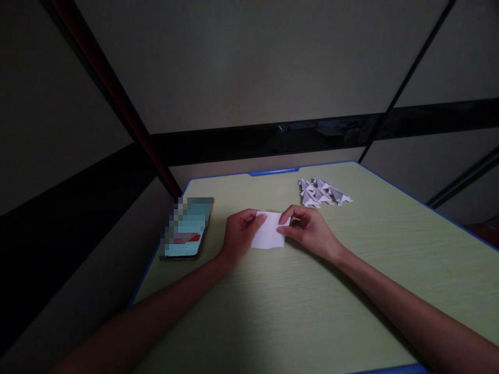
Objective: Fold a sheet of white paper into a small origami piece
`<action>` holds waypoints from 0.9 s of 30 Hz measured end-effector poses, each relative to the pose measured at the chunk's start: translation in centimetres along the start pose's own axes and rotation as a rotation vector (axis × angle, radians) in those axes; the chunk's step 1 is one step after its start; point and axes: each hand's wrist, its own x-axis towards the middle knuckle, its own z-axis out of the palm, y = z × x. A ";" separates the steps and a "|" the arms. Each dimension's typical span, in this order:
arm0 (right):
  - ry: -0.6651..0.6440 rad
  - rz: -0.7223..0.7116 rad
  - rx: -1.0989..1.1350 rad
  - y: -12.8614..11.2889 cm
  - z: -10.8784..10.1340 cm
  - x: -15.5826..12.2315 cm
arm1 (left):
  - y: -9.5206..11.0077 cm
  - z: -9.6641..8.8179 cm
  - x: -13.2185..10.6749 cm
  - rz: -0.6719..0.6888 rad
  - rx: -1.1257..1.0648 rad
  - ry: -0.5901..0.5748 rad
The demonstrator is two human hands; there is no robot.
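A small white sheet of paper [268, 235] is held between both hands over the middle of the table. My left hand [239, 236] grips its left side, the thumb lying on top near the upper edge. On the other side, my right hand [310, 231] pinches the right edge between thumb and index finger. Fingers beneath the sheet are hidden. Beyond my right hand lie several folded paper figures [320, 193], grouped close together with pointed corners.
The pale green table [241, 311] has a blue edge and a blue strip [274, 172] at its far side. A phone [189, 228] with a lit, partly blurred screen lies at the left. Behind the table stand light panels with a dark glossy band [265, 137].
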 end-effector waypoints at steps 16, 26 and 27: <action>-0.216 -0.039 0.237 -0.6 1.1 -0.7 | 0.1 -0.1 -0.9 0.586 0.241 -0.178; -0.082 0.064 0.004 0.0 -0.1 -0.1 | -0.5 -0.1 0.6 0.060 0.038 0.006; -0.091 0.063 -0.001 0.0 -0.1 -0.2 | -0.5 0.0 0.6 0.017 0.018 -0.043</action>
